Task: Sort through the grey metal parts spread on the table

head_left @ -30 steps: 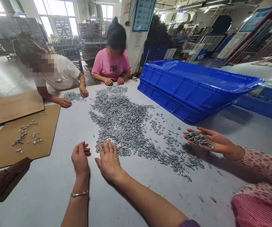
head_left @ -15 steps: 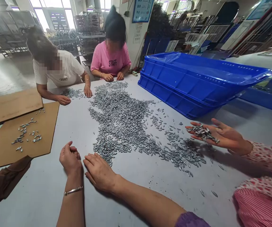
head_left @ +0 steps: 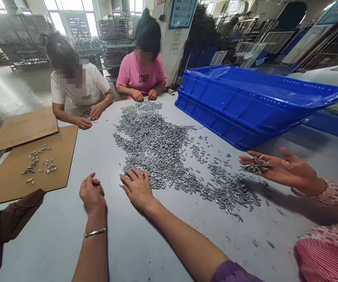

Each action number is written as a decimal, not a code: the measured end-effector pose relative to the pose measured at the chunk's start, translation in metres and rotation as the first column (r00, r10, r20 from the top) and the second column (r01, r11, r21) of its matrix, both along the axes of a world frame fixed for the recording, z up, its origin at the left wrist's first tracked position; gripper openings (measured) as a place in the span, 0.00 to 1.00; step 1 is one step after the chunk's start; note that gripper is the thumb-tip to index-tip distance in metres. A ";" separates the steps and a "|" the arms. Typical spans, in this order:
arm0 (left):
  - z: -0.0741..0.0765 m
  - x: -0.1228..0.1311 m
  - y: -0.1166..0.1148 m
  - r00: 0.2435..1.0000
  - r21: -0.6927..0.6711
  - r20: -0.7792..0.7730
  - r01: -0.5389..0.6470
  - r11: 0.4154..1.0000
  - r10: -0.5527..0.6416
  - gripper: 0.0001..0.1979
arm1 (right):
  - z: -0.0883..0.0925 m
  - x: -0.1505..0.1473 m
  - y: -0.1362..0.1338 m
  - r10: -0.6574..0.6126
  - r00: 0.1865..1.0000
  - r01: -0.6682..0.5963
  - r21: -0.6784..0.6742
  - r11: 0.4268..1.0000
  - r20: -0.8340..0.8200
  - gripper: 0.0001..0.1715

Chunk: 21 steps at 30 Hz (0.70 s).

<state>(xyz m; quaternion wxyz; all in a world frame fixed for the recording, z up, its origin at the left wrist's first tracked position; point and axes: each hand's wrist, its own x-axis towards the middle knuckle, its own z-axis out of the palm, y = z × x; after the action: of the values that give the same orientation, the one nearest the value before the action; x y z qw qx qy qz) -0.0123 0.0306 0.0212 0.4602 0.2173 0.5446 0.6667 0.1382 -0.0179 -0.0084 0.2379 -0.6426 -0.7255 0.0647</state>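
A broad pile of small silvery, spindle-shaped metal pieces (head_left: 157,145) covers the middle of the white table (head_left: 133,250). At its near left edge my right hand (head_left: 139,190) lies palm down, fingers spread and touching the pieces; whatever is under the palm is hidden. My left hand (head_left: 92,192), with a silver bangle at the wrist, rests on the bare tabletop left of the pile. Its fingers are curled in, and their inside cannot be seen.
At right a co-worker's open hand (head_left: 289,170) carries several pieces. Two people sit across the table, hands on the pieces. Stacked blue crates (head_left: 245,105) stand back right. Cardboard sheets (head_left: 60,168), some pieces on them, lie left. A dark sleeve (head_left: 22,215) shows front left.
My right hand has moved forward onto the pile's near left edge, over pieces that showed before. My left hand keeps its curled shape. The far-left person's hands have come closer together.
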 end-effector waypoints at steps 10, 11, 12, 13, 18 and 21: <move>0.000 0.000 -0.001 1.000 -0.009 -0.007 0.011 1.000 -0.011 0.11 | 0.000 0.032 0.015 -0.271 0.956 0.276 -0.027 0.961 0.113 0.14; 0.000 0.000 -0.001 1.000 -0.009 -0.009 0.013 1.000 -0.013 0.11 | -0.001 0.036 0.016 -0.295 0.953 0.298 -0.034 0.954 0.073 0.14; -0.001 0.000 -0.001 1.000 -0.009 -0.010 0.014 1.000 -0.014 0.11 | -0.002 0.040 0.017 -0.314 0.949 0.314 -0.035 0.949 0.019 0.14; 0.000 0.000 -0.001 1.000 -0.009 -0.011 0.015 1.000 -0.015 0.11 | -0.003 0.045 0.018 -0.319 0.946 0.318 -0.028 0.948 -0.051 0.14; 0.002 0.003 -0.002 1.000 0.015 0.010 0.029 0.999 -0.029 0.11 | -0.001 0.075 0.031 -0.302 0.667 0.410 -0.003 0.912 -0.681 0.14; 0.002 0.006 -0.002 0.997 0.048 0.031 0.068 0.997 -0.069 0.11 | 0.006 0.098 0.037 -0.235 0.034 0.383 -0.204 0.901 -0.971 0.11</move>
<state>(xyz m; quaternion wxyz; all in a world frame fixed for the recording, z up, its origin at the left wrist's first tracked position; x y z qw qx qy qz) -0.0059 0.0282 0.0233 0.4863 0.2358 0.5134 0.6666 0.2365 0.0191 -0.0023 0.6999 -0.5608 -0.2280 0.3790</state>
